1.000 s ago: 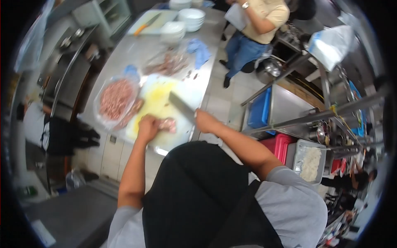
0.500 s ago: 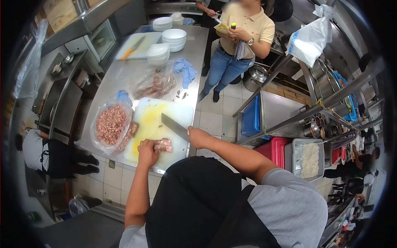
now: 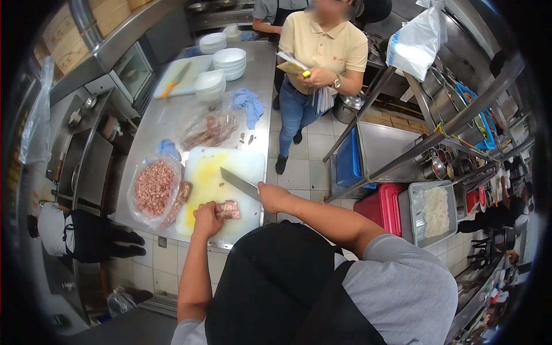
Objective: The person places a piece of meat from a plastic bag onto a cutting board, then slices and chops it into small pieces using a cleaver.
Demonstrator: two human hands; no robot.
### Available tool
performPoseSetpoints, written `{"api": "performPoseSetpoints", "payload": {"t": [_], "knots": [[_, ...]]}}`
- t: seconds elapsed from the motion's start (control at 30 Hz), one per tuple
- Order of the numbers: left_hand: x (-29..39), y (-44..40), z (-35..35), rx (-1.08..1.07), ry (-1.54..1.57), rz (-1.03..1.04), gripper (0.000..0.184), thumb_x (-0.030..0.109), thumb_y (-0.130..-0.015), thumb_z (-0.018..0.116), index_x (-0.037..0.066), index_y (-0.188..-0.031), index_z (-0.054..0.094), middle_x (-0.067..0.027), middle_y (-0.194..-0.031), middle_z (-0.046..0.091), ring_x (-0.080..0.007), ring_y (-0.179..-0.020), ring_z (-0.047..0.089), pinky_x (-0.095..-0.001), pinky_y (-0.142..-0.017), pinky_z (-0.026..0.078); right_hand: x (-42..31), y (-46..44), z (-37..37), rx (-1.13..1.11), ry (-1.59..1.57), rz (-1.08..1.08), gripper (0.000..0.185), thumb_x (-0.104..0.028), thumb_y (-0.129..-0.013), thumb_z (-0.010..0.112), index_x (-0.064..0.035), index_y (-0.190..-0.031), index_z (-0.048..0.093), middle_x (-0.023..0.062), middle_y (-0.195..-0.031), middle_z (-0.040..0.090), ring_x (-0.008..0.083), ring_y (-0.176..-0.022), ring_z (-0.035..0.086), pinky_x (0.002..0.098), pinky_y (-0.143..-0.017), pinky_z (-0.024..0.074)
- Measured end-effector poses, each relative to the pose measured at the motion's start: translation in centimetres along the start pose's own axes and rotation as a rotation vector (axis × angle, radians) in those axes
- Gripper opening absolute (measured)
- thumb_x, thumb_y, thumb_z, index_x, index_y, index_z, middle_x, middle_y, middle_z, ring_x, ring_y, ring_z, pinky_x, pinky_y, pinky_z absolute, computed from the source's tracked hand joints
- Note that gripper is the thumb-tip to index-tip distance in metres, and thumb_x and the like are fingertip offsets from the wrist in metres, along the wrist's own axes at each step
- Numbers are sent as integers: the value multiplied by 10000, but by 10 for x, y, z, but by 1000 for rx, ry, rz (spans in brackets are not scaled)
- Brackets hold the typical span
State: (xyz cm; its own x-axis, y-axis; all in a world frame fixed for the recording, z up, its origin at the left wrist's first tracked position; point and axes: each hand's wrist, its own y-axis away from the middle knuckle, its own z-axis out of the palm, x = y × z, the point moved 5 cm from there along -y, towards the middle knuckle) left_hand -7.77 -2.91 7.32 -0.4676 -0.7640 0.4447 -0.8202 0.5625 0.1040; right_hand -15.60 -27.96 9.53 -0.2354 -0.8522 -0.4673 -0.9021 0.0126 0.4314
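My right hand [image 3: 275, 197] is wrapped round the handle of a broad-bladed kitchen knife [image 3: 238, 183]. Its blade points up and left over the white, yellow-stained cutting board [image 3: 246, 162], apart from the meat. On the near part of the board lies a piece of pinkish meat [image 3: 230, 210], with cut lines across it. My left hand [image 3: 207, 220] grips the meat's left end with bent fingers. Left of the board sits a clear plastic bag of diced meat [image 3: 155, 188], with a longer meat strip [image 3: 183, 198] between bag and board.
Behind the board are a plastic bag of darker meat [image 3: 210, 129], a blue cloth [image 3: 248, 103] and stacked white bowls [image 3: 230, 62]. Another board [image 3: 198, 66] holds an orange-handled knife [image 3: 175, 80]. A person in a cream shirt [image 3: 322, 46] stands beyond the table's right edge.
The camera view has tilted slightly. My hands keep their holds on the knife and the meat. The person in the cream shirt has shifted and lowered the yellow-tipped pen.
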Motion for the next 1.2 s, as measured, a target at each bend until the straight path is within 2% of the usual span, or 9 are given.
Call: {"api": "performPoseSetpoints", "payload": {"t": [0.33,0.53,0.6,0.67,0.77,0.87,0.9,1.03,1.2], "knots": [[4,20,-12,-120,251,14,231,31,-796,807,-8,-971,663,-160,-858,717,-318,-779,692,-400,-739,550,-7,9,2,10,-46,7,449,17,-912,590,126,-1340,510,332,-1155,722,461,-1091,728,522,-918,584],[-20,10,-19,-71,396,-1,210,-7,-835,760,-15,-1032,690,-138,-843,720,-250,-742,684,-361,-741,546,-9,6,8,27,-32,-4,497,57,-875,611,122,-1356,507,333,-1165,723,458,-1088,734,515,-907,592],[-29,5,-13,-153,310,-65,217,-33,-828,741,-5,-1041,712,-162,-984,739,-290,-881,705,-386,-824,555,-10,6,10,38,-35,14,510,63,-864,631,111,-1357,508,320,-1169,727,452,-1093,735,515,-906,592],[-33,0,-12,50,177,114,314,-51,-809,720,14,-1115,722,-198,-1206,712,-361,-1081,676,-431,-937,539,-16,12,4,4,-16,20,504,52,-874,635,111,-1357,502,315,-1165,728,444,-1090,739,518,-903,594],[-21,1,-10,98,205,138,441,5,-801,736,45,-1239,713,-223,-1370,645,-423,-1249,598,-462,-1031,506,-17,15,5,34,-43,39,420,16,-928,597,82,-1334,510,317,-1160,716,466,-1092,720,541,-904,576],[-21,0,20,233,86,248,584,107,-799,767,74,-1372,661,-233,-1399,630,-430,-1288,581,-488,-1076,478,-20,15,5,17,-10,40,495,36,-894,629,105,-1366,497,312,-1159,730,440,-1090,741,523,-900,596],[-21,1,33,209,67,201,658,306,-839,781,93,-1442,628,-232,-1498,564,-436,-1388,509,-555,-1149,390,-21,16,5,17,-11,45,495,36,-894,629,105,-1366,497,312,-1159,730,440,-1090,741,523,-900,596],[20,15,48,220,-166,123,772,570,-904,701,114,-1514,573,-223,-1615,442,-442,-1494,386,-643,-1165,264,-16,12,12,61,2,27,498,27,-889,638,104,-1362,503,311,-1141,738,439,-1064,750,531,-879,602],[17,15,51,297,-169,145,736,528,-898,717,134,-1506,583,-238,-1580,468,-439,-1471,405,-632,-1149,291,-20,12,14,61,23,27,489,13,-899,635,100,-1363,505,309,-1125,743,439,-1039,756,523,-850,611]]}}
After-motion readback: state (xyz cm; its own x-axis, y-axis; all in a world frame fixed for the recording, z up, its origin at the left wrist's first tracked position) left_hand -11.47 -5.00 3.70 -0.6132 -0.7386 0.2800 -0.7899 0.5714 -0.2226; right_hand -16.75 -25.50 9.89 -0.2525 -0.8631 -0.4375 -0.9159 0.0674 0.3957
